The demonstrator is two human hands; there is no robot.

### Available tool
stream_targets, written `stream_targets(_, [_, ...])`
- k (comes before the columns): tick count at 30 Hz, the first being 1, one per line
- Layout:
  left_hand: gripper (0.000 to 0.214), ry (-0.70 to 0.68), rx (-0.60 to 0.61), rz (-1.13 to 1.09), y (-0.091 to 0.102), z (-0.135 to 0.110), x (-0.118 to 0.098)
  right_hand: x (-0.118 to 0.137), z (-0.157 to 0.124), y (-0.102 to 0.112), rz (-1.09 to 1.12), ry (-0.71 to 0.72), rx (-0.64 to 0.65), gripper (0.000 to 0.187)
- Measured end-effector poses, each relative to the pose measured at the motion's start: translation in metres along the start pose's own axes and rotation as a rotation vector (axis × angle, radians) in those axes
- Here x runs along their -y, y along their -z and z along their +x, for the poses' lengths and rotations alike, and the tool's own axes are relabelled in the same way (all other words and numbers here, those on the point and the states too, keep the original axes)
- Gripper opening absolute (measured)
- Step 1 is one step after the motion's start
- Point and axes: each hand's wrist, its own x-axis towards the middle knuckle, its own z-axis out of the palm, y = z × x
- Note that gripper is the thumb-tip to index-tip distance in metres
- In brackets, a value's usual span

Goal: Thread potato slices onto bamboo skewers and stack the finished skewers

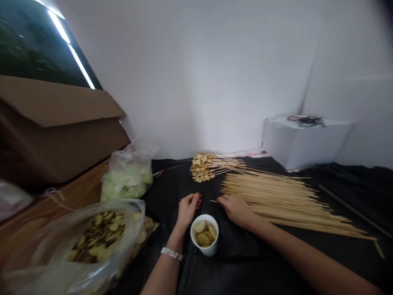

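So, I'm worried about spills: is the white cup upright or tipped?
Upright: the white cup stands on the black covering, its round rim facing up, with pale slices inside.

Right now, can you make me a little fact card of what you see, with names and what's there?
Left hand: fingers curled, just beyond the cup; can't tell if it holds anything
Right hand: holding a thin stick
White cup: potato-like slices inside
Loose sticks: spread beside the right arm
Far pile: more slices, with sticks poking out rightward
Left side: open clear bag of slices; bag of pale green pieces behind it
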Motion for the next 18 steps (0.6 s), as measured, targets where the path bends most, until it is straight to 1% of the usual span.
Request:
stream_targets(2, [0.036, 0.027, -0.004, 0.006, -0.001, 0.000, 0.002, 0.000, -0.003, -0.011, -0.048, 0.040, 0.007, 0.028])
stream_targets(4, [0.028, 0.077, -0.035, 0.009, -0.003, 0.002, 0.001, -0.001, -0.005, -0.016, -0.073, 0.055, 0.009, 0.030])
stream_targets(6, [0.026, 0.116, -0.056, 0.015, -0.005, 0.004, -0.008, -0.001, -0.006, -0.018, -0.075, 0.059, 0.013, 0.031])
stream_targets(8, [0.028, 0.130, -0.055, 0.012, -0.006, 0.003, -0.027, 0.000, -0.006, -0.017, -0.077, 0.060, 0.015, 0.031])
stream_targets(10, [0.029, 0.093, -0.036, -0.011, -0.003, -0.002, -0.056, 0.000, -0.007, -0.017, -0.082, 0.058, 0.011, 0.030])
stream_targets(12, [0.030, -0.008, 0.045, -0.054, 0.010, -0.013, -0.090, -0.001, -0.007, -0.016, -0.082, 0.055, 0.011, 0.030])
stream_targets(14, [0.032, -0.066, 0.071, -0.033, 0.033, -0.028, -0.121, -0.001, -0.008, -0.015, -0.075, 0.052, 0.017, 0.029])
stream_targets(16, [0.033, -0.084, 0.022, 0.028, 0.063, -0.042, -0.142, 0.000, -0.008, -0.013, -0.067, 0.052, 0.021, 0.029])
stream_targets(17, [0.034, -0.088, -0.037, 0.063, 0.077, -0.049, -0.149, 0.000, -0.008, -0.012, -0.064, 0.052, 0.022, 0.029])
stream_targets(18, [0.035, -0.101, -0.123, 0.100, 0.089, -0.055, -0.153, 0.000, -0.008, -0.011, -0.059, 0.057, 0.023, 0.029])
